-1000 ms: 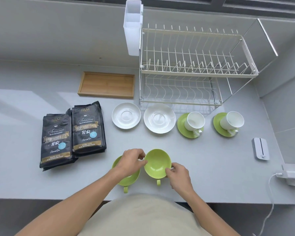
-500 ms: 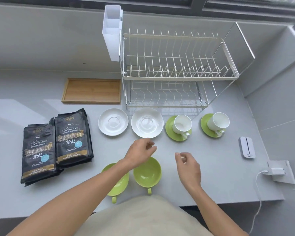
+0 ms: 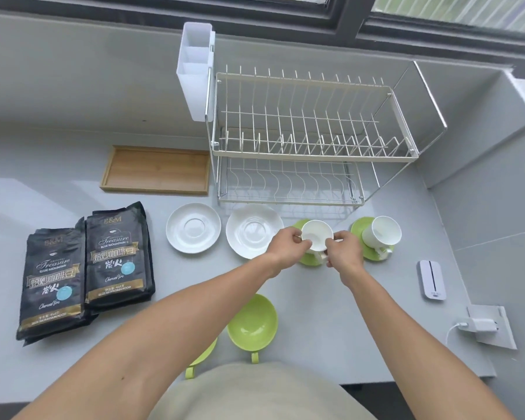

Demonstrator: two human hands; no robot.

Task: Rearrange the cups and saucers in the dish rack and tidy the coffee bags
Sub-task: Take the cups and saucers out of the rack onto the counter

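Note:
A white cup [image 3: 316,236] stands on a green saucer [image 3: 309,259] in front of the two-tier wire dish rack [image 3: 312,157]. My left hand [image 3: 288,248] grips the cup's left side and my right hand [image 3: 343,250] grips its right side and handle. A second white cup [image 3: 381,233] sits on another green saucer [image 3: 373,253] to the right. Two bare white saucers [image 3: 193,228] [image 3: 253,231] lie to the left. Two green cups [image 3: 252,322] [image 3: 201,357] rest near the counter's front edge, the left one partly hidden by my arm. Two black coffee bags [image 3: 53,281] [image 3: 119,256] lie flat at the left.
A wooden tray [image 3: 156,170] lies behind the coffee bags. A white cutlery holder [image 3: 196,71] hangs on the rack's left end. A small white device [image 3: 431,278] and a plugged-in charger [image 3: 479,325] sit at the right, near the wall.
Both hands let go of the green cups at the front edge and moved forward and right to the white cup on the green saucer, closing around it.

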